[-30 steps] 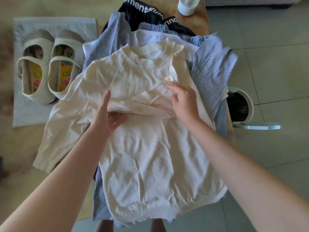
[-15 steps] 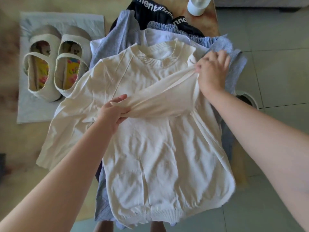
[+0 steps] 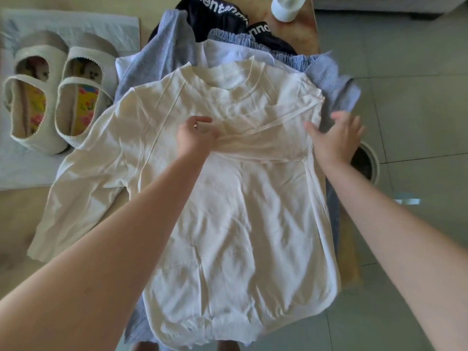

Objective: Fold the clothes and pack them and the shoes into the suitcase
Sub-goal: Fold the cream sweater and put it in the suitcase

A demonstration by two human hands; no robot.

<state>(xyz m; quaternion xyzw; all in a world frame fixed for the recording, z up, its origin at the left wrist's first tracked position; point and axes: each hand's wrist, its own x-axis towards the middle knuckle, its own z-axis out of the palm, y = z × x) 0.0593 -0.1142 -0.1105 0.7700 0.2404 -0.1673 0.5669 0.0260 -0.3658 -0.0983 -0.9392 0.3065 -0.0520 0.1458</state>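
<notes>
**Right hand released from shoulder fold; first sleeve laid across**

Since half a second ago, the right hand [image 3: 336, 140] has let go of the shoulder and dropped lower along the right edge of the cream knit sweater [image 3: 240, 224]. It is now flat, fingers spread, gripping nothing. The left hand [image 3: 195, 138] has stayed at the chest centre, fingers curled and pinching the cuff end of the folded sleeve [image 3: 266, 140].

1. Sweater: lies face up on top of the clothes pile, hem nearest the person. One sleeve is folded across the chest. The spread sleeve [image 3: 83, 178] extends out to the sweater's left, unfolded.
2. Beneath the sweater: a grey garment [image 3: 157, 62], a white garment [image 3: 222, 54], blue striped shorts [image 3: 291, 59] and a black garment with white lettering [image 3: 215, 19], all unfolded.
3. Left of the sweater: a pair of cream strap shoes [image 3: 83, 97] on a white cloth [image 3: 76, 21].
4. Beyond the sweater: a white container [image 3: 286, 6] on the wooden table [image 3: 306, 29].
5. Right of the sweater, on the floor: a round bin [image 3: 367, 163].

Progress, as judged: early. One sleeve fold is done. Remaining are the second sleeve, the body fold, every other garment, and all packing. No suitcase is in view.
</notes>
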